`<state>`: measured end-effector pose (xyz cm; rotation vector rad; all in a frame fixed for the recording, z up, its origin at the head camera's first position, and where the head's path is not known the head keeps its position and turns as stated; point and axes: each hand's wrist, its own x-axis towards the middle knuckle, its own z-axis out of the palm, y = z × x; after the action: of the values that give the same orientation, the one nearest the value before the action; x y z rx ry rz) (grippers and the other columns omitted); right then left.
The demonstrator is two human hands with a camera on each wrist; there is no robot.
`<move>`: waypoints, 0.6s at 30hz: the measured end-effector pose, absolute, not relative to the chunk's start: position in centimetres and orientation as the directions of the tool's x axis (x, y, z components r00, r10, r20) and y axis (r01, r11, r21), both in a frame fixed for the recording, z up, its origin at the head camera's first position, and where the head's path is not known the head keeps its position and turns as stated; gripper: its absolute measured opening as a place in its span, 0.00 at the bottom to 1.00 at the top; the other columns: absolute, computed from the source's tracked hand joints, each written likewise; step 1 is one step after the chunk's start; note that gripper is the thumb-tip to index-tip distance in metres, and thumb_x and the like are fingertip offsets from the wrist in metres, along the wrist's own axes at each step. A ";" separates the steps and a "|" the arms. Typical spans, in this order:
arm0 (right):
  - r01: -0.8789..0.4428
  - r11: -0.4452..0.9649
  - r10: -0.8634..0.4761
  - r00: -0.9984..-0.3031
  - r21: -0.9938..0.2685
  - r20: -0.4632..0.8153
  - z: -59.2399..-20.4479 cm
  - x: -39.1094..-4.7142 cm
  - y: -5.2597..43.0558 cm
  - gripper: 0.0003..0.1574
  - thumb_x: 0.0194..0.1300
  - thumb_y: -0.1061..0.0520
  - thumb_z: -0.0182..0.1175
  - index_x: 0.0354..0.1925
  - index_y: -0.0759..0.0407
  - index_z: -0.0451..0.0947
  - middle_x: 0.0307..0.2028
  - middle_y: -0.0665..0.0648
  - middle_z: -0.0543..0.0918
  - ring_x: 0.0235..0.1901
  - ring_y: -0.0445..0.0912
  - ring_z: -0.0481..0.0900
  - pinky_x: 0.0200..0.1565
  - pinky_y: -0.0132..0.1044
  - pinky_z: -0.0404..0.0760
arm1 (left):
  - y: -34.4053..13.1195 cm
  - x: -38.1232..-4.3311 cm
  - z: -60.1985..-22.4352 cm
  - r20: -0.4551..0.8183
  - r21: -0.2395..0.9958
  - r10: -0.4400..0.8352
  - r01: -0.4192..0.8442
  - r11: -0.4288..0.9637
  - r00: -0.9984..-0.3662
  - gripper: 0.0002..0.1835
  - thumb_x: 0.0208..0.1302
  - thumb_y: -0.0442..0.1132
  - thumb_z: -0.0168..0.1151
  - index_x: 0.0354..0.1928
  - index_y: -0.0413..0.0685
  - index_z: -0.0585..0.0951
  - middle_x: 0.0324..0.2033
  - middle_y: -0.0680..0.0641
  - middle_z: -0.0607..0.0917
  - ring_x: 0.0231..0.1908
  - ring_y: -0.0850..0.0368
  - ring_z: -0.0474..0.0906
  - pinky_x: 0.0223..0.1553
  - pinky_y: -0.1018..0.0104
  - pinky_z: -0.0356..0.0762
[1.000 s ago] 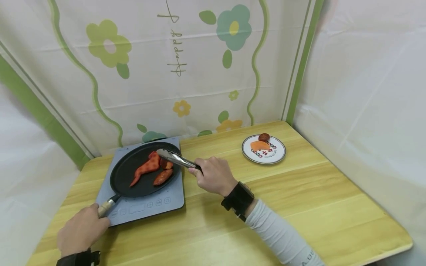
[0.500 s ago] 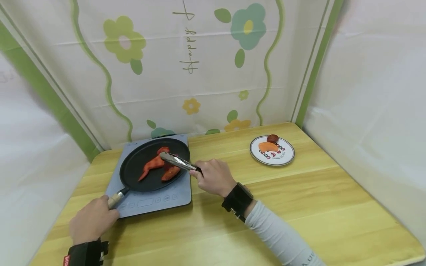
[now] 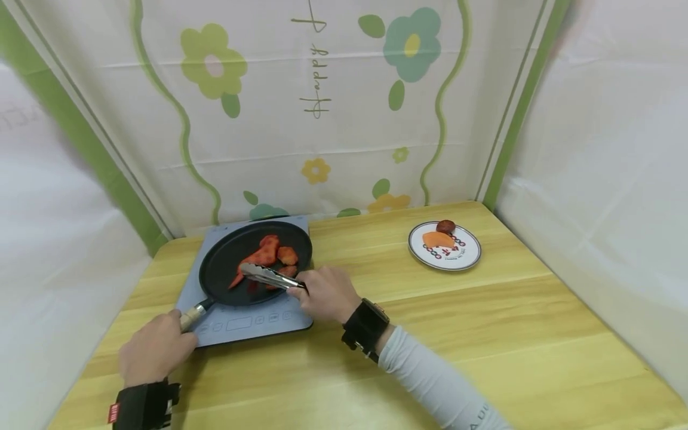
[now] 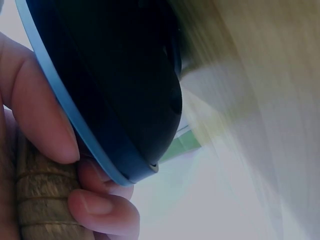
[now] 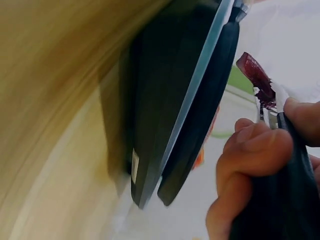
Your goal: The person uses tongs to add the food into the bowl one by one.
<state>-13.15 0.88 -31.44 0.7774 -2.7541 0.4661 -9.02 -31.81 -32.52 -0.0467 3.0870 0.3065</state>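
My left hand (image 3: 156,349) grips the wooden handle (image 3: 191,316) of a round black frying pan (image 3: 223,263). The ridged handle (image 4: 47,200) also shows in the left wrist view. In my right hand (image 3: 328,292) are metal tongs (image 3: 269,276), reaching over the near part of the pan. At their tips the right wrist view shows a glossy dark red piece of food (image 5: 257,75) between the arms. Beyond the tongs lie a long tapering red food piece (image 3: 262,255) and an orange-brown piece (image 3: 287,255). Another reddish piece (image 3: 288,271) is partly hidden by the tongs.
Under the pan is a flat grey induction cooker (image 3: 252,325) on the wood-grain table (image 3: 430,346). To the right stands a white plate (image 3: 462,260) bearing an orange slice (image 3: 438,240) and a brownish-red round piece (image 3: 445,226). A flower-print curtain (image 3: 355,131) hangs behind.
My right hand and the tongs have moved nearer and left across the pan. The dark red piece now shows below the tips. My left hand stays on the handle while the head view shifts.
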 end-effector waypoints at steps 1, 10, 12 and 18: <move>-0.537 0.807 -0.464 -0.834 -0.246 0.298 -31.5 -13.2 0.6 0.19 0.67 0.36 0.51 0.28 0.45 0.72 0.15 0.43 0.65 0.14 0.37 0.63 0.16 0.32 0.61 | -31.8 -9.0 -32.5 -0.041 0.196 -0.026 -0.034 0.980 -0.999 0.06 0.48 0.41 0.51 0.25 0.47 0.67 0.19 0.48 0.66 0.19 0.53 0.62 0.19 0.60 0.56; -0.510 0.809 -0.460 -0.859 -0.293 0.225 -31.8 -13.4 -0.6 0.18 0.66 0.36 0.52 0.27 0.45 0.71 0.16 0.44 0.65 0.15 0.38 0.64 0.17 0.33 0.62 | -31.8 -9.1 -32.7 -0.041 0.197 -0.028 -0.035 0.980 -0.999 0.06 0.48 0.41 0.51 0.25 0.47 0.67 0.19 0.48 0.66 0.19 0.52 0.62 0.18 0.60 0.56; -0.506 0.809 -0.456 -0.861 -0.298 0.224 -31.8 -13.4 -0.7 0.18 0.66 0.36 0.52 0.28 0.45 0.71 0.16 0.44 0.65 0.15 0.38 0.65 0.17 0.33 0.62 | -31.9 -9.1 -32.7 -0.039 0.198 -0.026 -0.033 0.980 -0.999 0.06 0.48 0.41 0.51 0.25 0.47 0.67 0.20 0.48 0.66 0.19 0.52 0.62 0.18 0.60 0.56; -0.498 0.822 -0.446 -0.865 -0.278 0.231 -31.7 -13.5 -0.9 0.20 0.66 0.35 0.51 0.29 0.47 0.71 0.15 0.45 0.65 0.14 0.39 0.64 0.16 0.33 0.62 | -31.9 -9.1 -32.7 -0.036 0.206 -0.021 -0.028 0.978 -0.999 0.06 0.48 0.41 0.50 0.25 0.47 0.67 0.19 0.47 0.66 0.19 0.52 0.62 0.18 0.60 0.56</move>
<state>-13.53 -0.90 -31.73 0.7427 -2.8480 0.4979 -9.08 -31.95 -32.69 -0.0381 3.0912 0.3223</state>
